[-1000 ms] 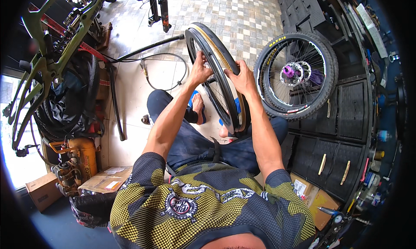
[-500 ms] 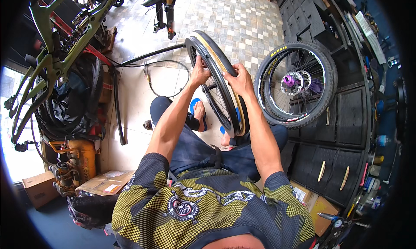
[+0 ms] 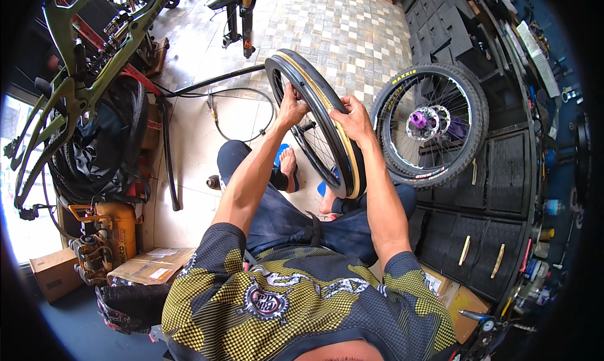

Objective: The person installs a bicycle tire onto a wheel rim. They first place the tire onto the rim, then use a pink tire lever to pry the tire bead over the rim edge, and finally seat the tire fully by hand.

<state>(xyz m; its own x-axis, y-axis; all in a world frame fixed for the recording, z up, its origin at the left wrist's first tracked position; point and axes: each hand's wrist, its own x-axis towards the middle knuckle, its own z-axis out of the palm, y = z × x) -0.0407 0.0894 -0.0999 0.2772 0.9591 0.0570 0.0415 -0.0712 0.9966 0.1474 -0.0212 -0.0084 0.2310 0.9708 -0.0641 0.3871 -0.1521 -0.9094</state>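
Note:
A bicycle wheel stands tilted between my knees, its black rim (image 3: 331,133) toward my left and a black tire with a tan sidewall (image 3: 317,73) along its right side. My left hand (image 3: 292,107) reaches in at the rim's inner side, fingers curled around it near the spokes. On the right side, my right hand (image 3: 353,119) grips the tire, thumb pressed at the tan sidewall near the rim's edge. Its fingertips behind the tire are partly hidden. Both hands sit at about the same height on the wheel.
Another wheel with a knobby tire (image 3: 479,122) leans against black drawers (image 3: 484,235) at right. A green bike frame (image 3: 94,90) hangs at left above an orange compressor (image 3: 119,229). Cardboard boxes (image 3: 151,265), a thin looped cable (image 3: 242,139) and a black stand leg (image 3: 170,166) are nearby.
The wheel has tipped slightly, its top edge a little lower and further left. My right hand has slid slightly lower along the tire; the left keeps its hold.

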